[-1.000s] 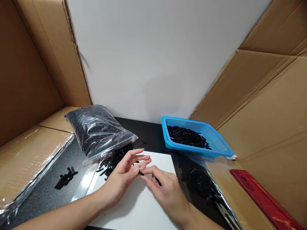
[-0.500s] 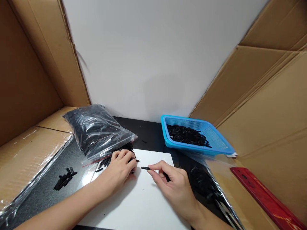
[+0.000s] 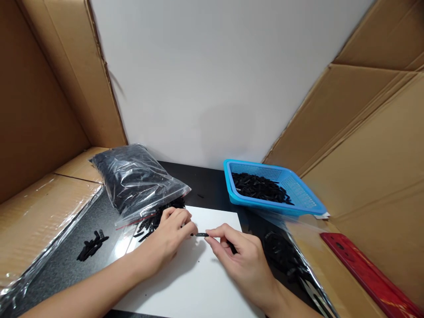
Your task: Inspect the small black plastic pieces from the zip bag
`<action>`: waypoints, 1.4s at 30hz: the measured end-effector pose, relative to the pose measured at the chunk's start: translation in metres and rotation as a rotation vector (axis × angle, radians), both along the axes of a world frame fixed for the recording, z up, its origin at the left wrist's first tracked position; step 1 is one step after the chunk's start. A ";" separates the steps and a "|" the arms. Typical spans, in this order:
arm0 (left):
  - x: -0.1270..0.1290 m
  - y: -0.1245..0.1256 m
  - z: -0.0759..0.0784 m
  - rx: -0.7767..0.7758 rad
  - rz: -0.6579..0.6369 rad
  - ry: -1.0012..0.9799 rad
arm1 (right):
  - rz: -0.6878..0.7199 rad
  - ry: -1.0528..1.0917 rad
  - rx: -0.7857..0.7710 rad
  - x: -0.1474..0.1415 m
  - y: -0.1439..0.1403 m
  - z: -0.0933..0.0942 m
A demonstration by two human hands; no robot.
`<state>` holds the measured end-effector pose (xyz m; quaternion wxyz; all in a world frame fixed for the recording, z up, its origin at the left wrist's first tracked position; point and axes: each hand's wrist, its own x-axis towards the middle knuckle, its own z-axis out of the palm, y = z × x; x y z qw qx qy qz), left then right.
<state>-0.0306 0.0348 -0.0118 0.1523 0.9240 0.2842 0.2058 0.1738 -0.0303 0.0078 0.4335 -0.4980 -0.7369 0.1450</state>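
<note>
One slim black piece (image 3: 202, 235) is pinched in your nearly closed right hand (image 3: 243, 258) over the flat white sheet (image 3: 198, 287); your left hand (image 3: 170, 236) half-curls above that sheet, its hold unclear.

Glare streaks the plastic bag (image 3: 135, 176); faint shadow dims the wall (image 3: 225, 66)

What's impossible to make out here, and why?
In the head view:
Left hand: whether it holds anything; its back hides most fingertips.
Black piece in the right hand: pale marks, too small to read.
Red object: lower end, cut off by the picture's edge.
</note>
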 end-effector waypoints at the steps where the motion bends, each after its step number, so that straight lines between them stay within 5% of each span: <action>1: 0.000 -0.002 0.004 -0.064 0.013 -0.048 | 0.001 -0.002 0.000 0.000 0.000 0.000; 9: 0.005 -0.008 0.017 -0.455 0.199 -0.355 | 0.026 -0.044 0.017 -0.001 0.003 0.002; 12: 0.010 -0.010 0.022 -0.752 0.223 -0.461 | 0.072 -0.301 -0.074 0.010 0.009 0.010; 15: 0.015 -0.013 0.026 -1.021 0.278 -0.510 | -0.034 -0.693 -0.234 0.040 0.015 0.018; 19: 0.020 -0.018 0.024 -1.170 0.314 -0.565 | -0.146 -0.850 -0.246 0.079 0.020 0.020; 22: 0.021 -0.020 0.023 -1.251 0.316 -0.612 | -0.106 -0.756 -0.195 0.071 0.018 0.020; 29: 0.021 -0.026 0.029 -1.456 0.192 -0.719 | 0.218 -0.044 -0.169 -0.002 0.008 0.006; 35: 0.022 -0.030 0.031 -1.436 0.194 -0.751 | 0.145 0.101 -0.274 -0.003 0.008 0.004; 42: 0.022 -0.029 0.030 -1.423 0.215 -0.805 | 0.110 0.178 -0.196 -0.004 0.005 0.002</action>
